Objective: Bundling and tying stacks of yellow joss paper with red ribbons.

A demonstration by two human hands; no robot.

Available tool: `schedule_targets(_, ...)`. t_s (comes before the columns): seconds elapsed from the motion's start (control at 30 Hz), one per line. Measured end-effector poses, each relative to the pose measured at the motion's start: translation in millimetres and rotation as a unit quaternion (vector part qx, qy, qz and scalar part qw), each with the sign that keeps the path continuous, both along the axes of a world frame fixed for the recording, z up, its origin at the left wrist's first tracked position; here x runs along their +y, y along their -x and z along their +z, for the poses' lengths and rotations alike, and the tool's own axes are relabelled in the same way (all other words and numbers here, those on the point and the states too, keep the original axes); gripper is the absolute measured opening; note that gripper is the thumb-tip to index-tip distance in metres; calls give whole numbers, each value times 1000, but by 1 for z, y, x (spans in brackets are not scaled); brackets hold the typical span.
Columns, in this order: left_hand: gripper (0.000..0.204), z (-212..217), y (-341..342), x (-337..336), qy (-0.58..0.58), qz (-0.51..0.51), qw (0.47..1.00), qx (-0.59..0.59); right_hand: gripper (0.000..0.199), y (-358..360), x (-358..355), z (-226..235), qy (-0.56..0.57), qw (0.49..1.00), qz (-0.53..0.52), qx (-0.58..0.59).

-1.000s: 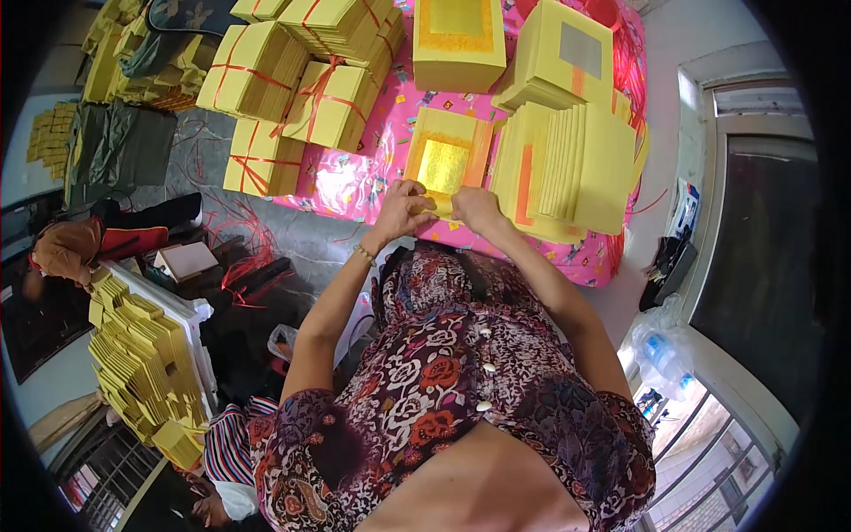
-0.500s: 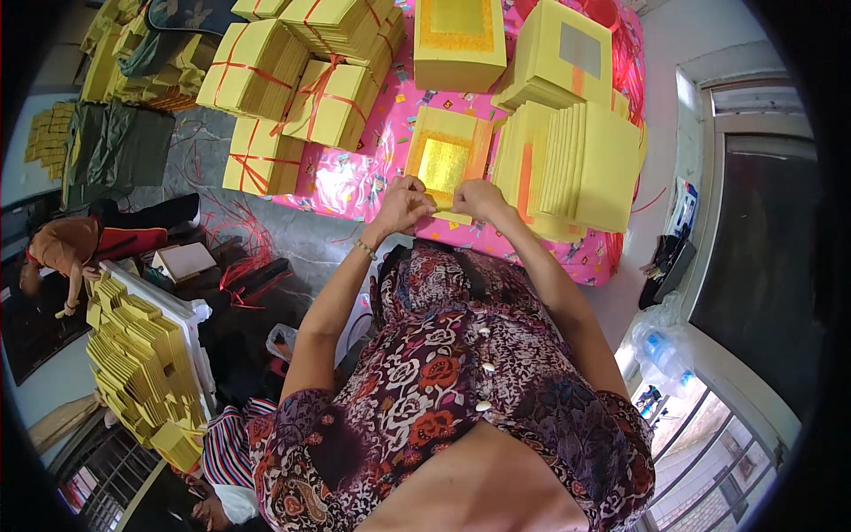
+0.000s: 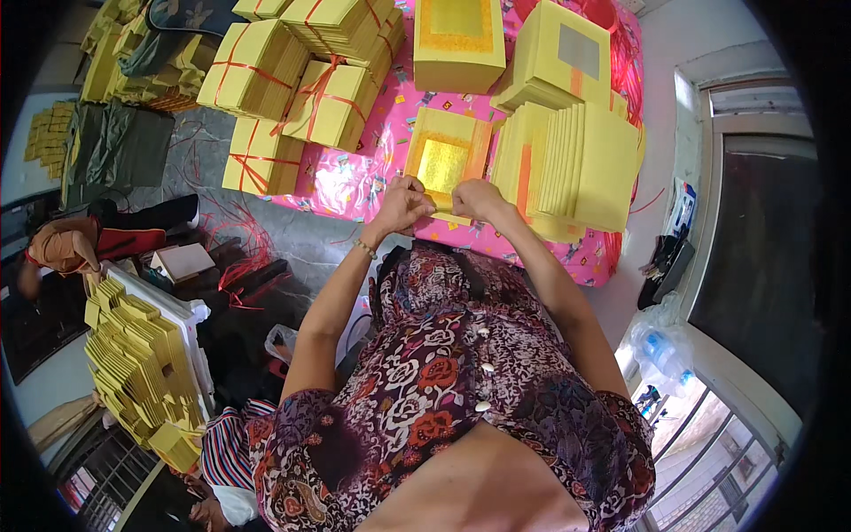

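the gold-panelled yellow paper [image 3: 444, 161] lies in front of me near the close edge of the pink-covered tabletop [image 3: 370, 168], its long axis running away from my body, far end leaning slightly right. my left hand's [image 3: 405, 205] fingers pinch its near edge; my right hand [image 3: 478, 201] curls there, its grip hidden, so i cannot tell. open room lies leftward; folded yellow papers [image 3: 581, 168] crowd the right.

The person's two bare hands [image 3: 403, 208], two yellow papers bearing gold foil rectangles [image 3: 445, 163], one bearing a grey rectangle [image 3: 580, 49], at least five yellow paper bundles tied with red ribbon [image 3: 344, 93], one beaded bracelet [image 3: 365, 248] and three white buttons [image 3: 487, 367] show.
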State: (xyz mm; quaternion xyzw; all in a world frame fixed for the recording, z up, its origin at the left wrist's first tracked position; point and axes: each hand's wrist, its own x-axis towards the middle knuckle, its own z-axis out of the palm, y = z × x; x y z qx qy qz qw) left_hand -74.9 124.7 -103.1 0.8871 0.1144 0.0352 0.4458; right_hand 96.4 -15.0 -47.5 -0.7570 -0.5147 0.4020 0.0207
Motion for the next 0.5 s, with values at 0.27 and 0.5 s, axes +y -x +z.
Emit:
schedule_targets(0.27,16,1,-2,0,18,2,1000,3,21,4,-1,-3,-13,999,29,-39)
schedule_targets(0.5,18,-2,-1,2,8,5,1000,-2,33,25,-16,1,-110,985,73,-112)
